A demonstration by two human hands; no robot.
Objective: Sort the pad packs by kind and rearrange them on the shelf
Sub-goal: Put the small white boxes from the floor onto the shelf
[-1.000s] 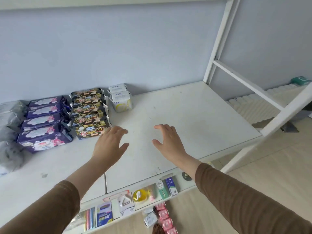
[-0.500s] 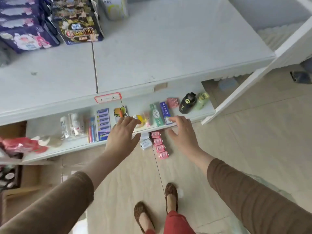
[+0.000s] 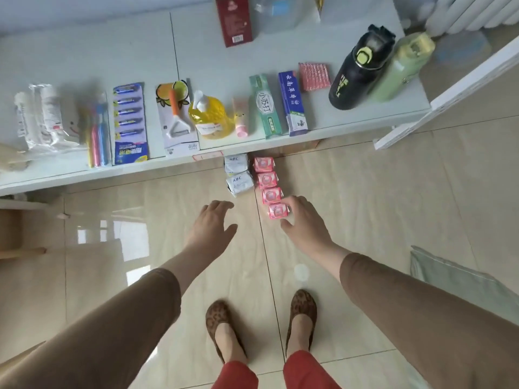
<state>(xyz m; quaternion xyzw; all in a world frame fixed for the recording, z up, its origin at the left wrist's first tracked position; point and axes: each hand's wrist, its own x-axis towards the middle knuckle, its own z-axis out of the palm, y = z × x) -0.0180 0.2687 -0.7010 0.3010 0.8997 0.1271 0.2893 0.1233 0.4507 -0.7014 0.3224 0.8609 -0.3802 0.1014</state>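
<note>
Several pink pad packs (image 3: 268, 179) lie in a row on the tiled floor, running from the low shelf's front edge toward me. Two white ABC pad packs (image 3: 238, 183) lie just left of that row. My right hand (image 3: 304, 223) reaches down at the nearest pink pack (image 3: 278, 211), fingers spread, fingertips at its right side and thumb below it; the pack rests on the floor. My left hand (image 3: 213, 224) hovers open over bare tiles, a little nearer to me than the white packs and holding nothing.
The low white shelf (image 3: 84, 169) carries toothbrushes, a battery card (image 3: 130, 122), a peeler card, a yellow soap bottle (image 3: 209, 115), toothpaste boxes (image 3: 292, 103), and black (image 3: 356, 71) and green bottles. A white shelf leg (image 3: 449, 91) slants at the right. My feet stand on the tiles below.
My view swung down from the top shelf with its sorted packs to the floor. Both hands dropped from the shelf edge to the packs on the tiles, the right reaching the nearest pink pack.
</note>
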